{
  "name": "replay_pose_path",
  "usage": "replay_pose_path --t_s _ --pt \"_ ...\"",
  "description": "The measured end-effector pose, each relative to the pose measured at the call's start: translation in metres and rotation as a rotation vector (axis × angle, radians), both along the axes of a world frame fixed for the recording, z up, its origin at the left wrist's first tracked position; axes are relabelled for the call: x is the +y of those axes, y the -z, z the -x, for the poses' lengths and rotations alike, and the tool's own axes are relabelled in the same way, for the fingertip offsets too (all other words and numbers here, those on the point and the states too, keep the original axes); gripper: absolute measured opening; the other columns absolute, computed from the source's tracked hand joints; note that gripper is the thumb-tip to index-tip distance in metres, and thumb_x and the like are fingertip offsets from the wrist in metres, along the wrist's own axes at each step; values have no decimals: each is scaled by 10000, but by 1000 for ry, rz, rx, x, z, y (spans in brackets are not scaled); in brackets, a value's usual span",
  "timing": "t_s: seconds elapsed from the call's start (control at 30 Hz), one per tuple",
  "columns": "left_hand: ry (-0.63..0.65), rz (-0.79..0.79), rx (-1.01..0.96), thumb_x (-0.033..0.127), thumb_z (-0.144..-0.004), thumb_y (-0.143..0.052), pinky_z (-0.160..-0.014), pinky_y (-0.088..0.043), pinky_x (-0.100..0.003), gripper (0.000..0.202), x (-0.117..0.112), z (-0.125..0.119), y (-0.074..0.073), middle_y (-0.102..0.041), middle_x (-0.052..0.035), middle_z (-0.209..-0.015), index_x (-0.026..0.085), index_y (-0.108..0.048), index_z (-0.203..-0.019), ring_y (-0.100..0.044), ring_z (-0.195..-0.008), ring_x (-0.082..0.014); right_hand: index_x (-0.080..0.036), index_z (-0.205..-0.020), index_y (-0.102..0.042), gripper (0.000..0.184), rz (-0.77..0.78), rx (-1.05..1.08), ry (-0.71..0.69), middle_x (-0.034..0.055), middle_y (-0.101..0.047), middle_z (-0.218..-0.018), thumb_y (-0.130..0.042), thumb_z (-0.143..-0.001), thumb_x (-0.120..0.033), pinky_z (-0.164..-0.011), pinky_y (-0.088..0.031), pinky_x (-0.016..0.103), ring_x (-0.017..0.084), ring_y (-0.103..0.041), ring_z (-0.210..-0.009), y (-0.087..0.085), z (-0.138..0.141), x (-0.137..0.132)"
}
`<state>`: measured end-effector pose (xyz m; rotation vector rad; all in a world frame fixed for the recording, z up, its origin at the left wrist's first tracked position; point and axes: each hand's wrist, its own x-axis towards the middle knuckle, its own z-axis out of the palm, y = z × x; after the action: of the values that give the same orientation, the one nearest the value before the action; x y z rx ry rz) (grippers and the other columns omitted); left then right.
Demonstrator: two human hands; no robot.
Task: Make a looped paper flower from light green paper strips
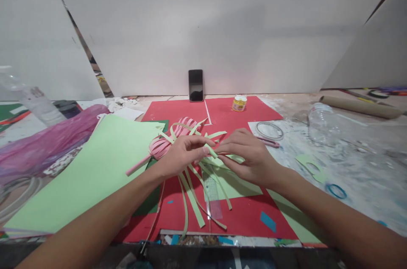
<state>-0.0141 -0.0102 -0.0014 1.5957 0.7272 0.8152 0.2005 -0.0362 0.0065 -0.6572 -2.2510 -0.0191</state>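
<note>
Two-handed, pinched green paper strip [210, 150] between closed fingers of left hand [178, 155] and right hand [252, 157], just beside pink paper lantern [163, 145].

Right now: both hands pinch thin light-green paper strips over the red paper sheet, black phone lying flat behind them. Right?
No. The head view shows the black phone standing upright against the white board, not lying flat. Both the left hand and right hand do pinch the thin light-green paper strips over the red paper sheet.
</note>
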Motion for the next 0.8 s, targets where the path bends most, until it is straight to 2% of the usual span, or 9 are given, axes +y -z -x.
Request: replay_pose_path --t_s 0.27,0.47,0.63,0.8 --pt "58 96 -79 354 -829 -669 -553 -398 -217 294 0 1 3 -573 -5 -705 182 -713 -1063 -466 -577 -81 -210 -916 -648 144 153 159 7 21 -710 -812 -584 -843 -105 -742 -448 314 159 -633 -776 -2 9 -7" --pt "50 244 -151 358 -789 -708 -539 -388 -213 308 2 1 7 -554 2 -685 189 -720 -1046 -451 -568 -81 -203 -940 -635 149 275 158 43 31 -700 -859 -568 -837 -118 -729 -462 304 156 -617 -776 -3 11 -11" --pt "72 242 -115 374 -798 -697 -547 -386 -216 332 2 1 7 -517 8 -656 170 -713 -1058 -432 -562 -80 -200 -893 -602 113 284 147 39 22 -674 -830 -645 -792 -172 -724 -463 295 152 -598 -768 -4 10 -12" --pt "95 251 -99 372 -785 -703 -552 -383 -218 321 2 1 7 -482 18 -639 166 -716 -1031 -421 -573 -87 -201 -870 -608 79 330 124 49 20 -674 -820 -639 -801 -178 -715 -467 286 148 -603 -759 -3 10 -12"
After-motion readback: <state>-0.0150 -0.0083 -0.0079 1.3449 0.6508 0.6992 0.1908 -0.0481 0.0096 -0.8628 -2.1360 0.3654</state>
